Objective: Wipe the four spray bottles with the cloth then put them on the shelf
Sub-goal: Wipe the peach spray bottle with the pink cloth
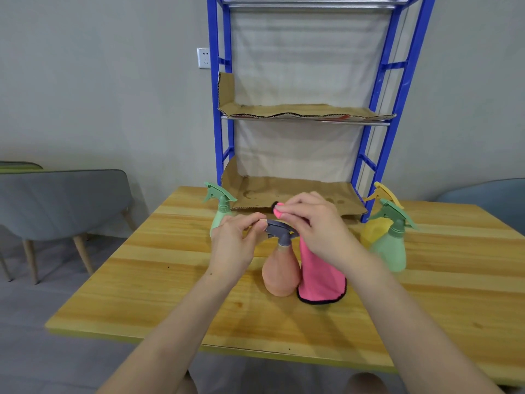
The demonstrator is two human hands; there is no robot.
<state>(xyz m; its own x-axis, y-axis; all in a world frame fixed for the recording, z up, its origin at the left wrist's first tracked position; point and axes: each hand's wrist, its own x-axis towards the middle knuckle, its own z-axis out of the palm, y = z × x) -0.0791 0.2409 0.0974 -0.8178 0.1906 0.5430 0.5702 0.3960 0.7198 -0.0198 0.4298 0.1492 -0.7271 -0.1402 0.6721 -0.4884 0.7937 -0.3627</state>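
pale green spray bottle at the left, then the left hand with fingers pinching the grey trigger head of the peach spray bottle standing mid-worktop, right hand with fingers clamped on the pink cloth hanging beside it, yellow spray bottle and darker green spray bottle far right

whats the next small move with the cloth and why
Probably rub the pink cloth over the grey spray head of the orange bottle: the left hand pinches its nozzle steady, and the right hand holds the cloth bunched just above it.
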